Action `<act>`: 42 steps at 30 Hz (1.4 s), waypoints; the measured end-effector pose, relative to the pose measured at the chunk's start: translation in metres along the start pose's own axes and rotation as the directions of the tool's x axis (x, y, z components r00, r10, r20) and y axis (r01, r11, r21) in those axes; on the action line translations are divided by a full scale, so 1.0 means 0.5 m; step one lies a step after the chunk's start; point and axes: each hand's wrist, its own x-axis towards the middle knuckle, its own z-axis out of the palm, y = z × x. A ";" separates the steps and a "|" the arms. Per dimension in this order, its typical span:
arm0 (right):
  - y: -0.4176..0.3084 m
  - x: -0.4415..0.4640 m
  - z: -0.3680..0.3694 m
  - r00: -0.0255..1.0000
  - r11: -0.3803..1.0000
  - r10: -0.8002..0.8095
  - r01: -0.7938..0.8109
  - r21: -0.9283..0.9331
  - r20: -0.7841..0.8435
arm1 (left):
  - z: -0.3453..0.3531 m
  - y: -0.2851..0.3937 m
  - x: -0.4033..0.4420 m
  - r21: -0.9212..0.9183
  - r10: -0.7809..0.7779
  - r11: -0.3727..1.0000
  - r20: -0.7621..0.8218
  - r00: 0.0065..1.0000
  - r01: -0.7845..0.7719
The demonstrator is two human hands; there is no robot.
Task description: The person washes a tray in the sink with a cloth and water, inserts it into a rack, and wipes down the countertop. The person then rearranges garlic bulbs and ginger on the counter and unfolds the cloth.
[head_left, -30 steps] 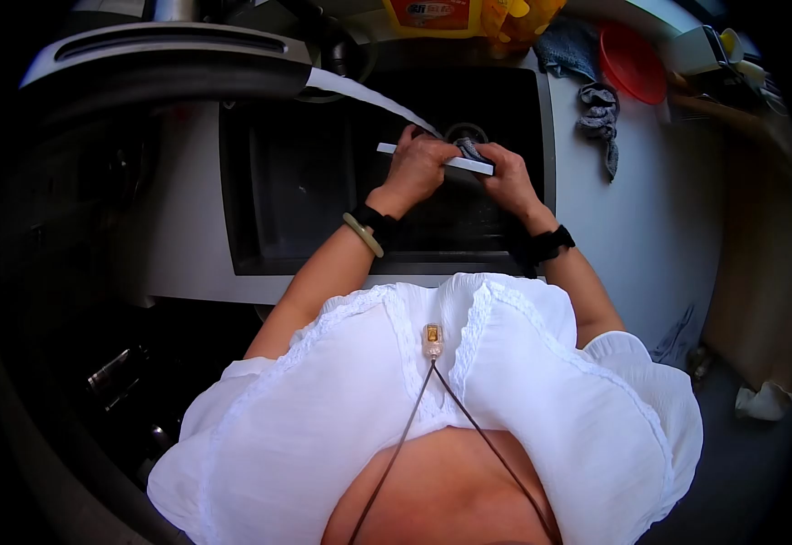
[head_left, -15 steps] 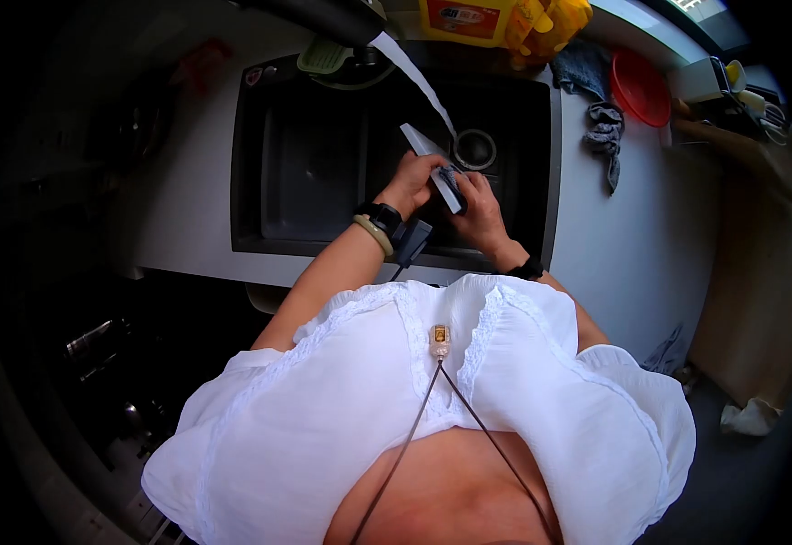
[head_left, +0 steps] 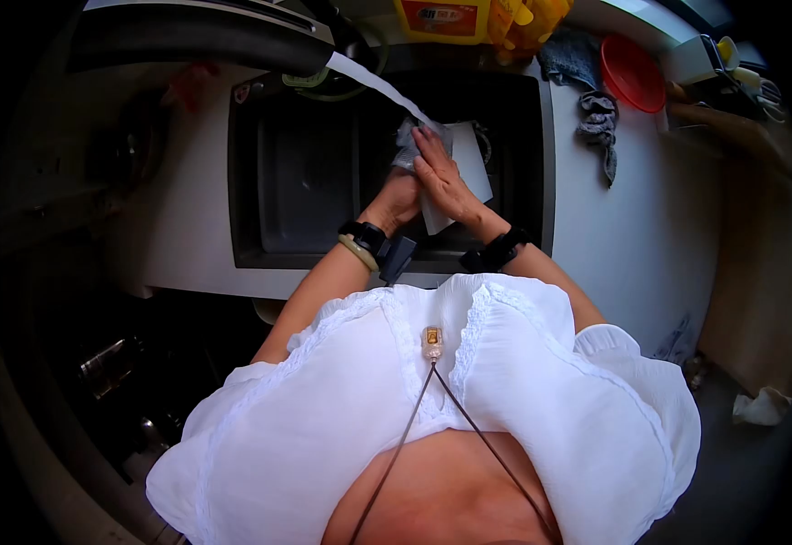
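Observation:
A flat white rectangular panel [head_left: 471, 165] is tilted over the right basin of the dark sink [head_left: 547, 182]. My left hand [head_left: 398, 196] grips its left side, its fingers mostly hidden. Across the panel's face lies my right hand [head_left: 443, 182], palm down with fingers stretched out. From the black faucet [head_left: 205, 41], a water stream [head_left: 373, 80] falls onto the panel near my right fingertips and spreads there. The panel's exact kind cannot be made out.
Behind the sink stand a yellow jug [head_left: 446, 20] and a yellow bag [head_left: 528, 27]. On the right counter lie a red basin [head_left: 632, 73], a blue-grey cloth [head_left: 570, 59] and a crumpled grey cloth [head_left: 598, 132]. A green-rimmed container [head_left: 323, 89] is at the sink's back edge.
The panel has turned from nearly edge-on to showing its broad white face. My right hand has moved from its lower edge to lie flat on it. The faucet appears farther into view.

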 end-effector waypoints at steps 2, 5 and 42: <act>0.114 0.057 0.007 0.994 0.993 0.093 -0.088 0.074 -0.061 | -0.001 0.017 -0.024 0.124 -0.020 0.992 0.023 1.000 0.017; 0.094 0.049 -0.023 0.940 0.911 0.341 -0.330 0.246 0.000 | 0.013 0.035 -0.035 0.221 -0.042 0.974 -0.049 0.998 0.052; 0.162 0.028 0.037 0.965 0.968 0.238 -0.244 -0.053 -0.110 | -0.026 0.040 -0.053 -0.123 0.107 0.983 -0.234 0.966 -0.139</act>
